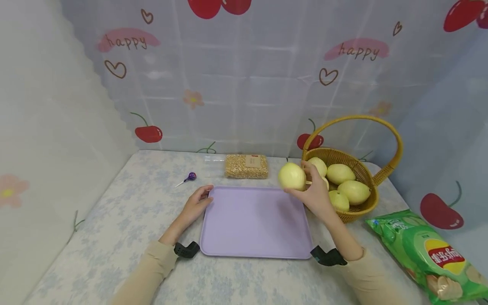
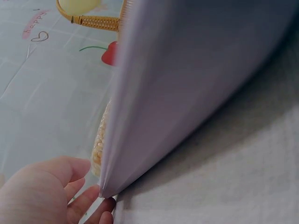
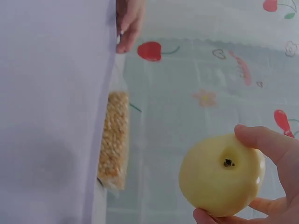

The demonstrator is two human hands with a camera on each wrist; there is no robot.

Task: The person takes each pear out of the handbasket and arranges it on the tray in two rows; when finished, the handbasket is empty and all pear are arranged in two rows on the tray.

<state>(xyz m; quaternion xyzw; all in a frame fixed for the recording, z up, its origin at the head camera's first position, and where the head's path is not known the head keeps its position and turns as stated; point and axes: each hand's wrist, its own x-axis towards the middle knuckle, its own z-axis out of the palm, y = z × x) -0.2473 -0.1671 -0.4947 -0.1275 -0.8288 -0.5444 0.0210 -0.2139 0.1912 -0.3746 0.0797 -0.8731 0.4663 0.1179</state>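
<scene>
My right hand [image 1: 314, 192] holds a pale yellow pear [image 1: 292, 176] between thumb and fingers, raised by the tray's far right corner and the basket. In the right wrist view, the pear [image 3: 219, 177] shows a dark blossom end in a dimple. My left hand [image 1: 196, 203] touches the far left corner of a lilac tray [image 1: 255, 224]; in the left wrist view its fingertips [image 2: 106, 210] meet the rim while the thumb stays apart from it. A yellow wicker basket [image 1: 371, 203] at the right holds several more pears [image 1: 353, 192].
Behind the tray lies a clear bag of corn kernels [image 1: 245, 166]. A purple-wrapped lollipop [image 1: 191, 176] is at the back left. A green bag of chips [image 1: 431, 254] lies at the right edge. Patterned curtains [image 1: 236, 84] close off the back and sides.
</scene>
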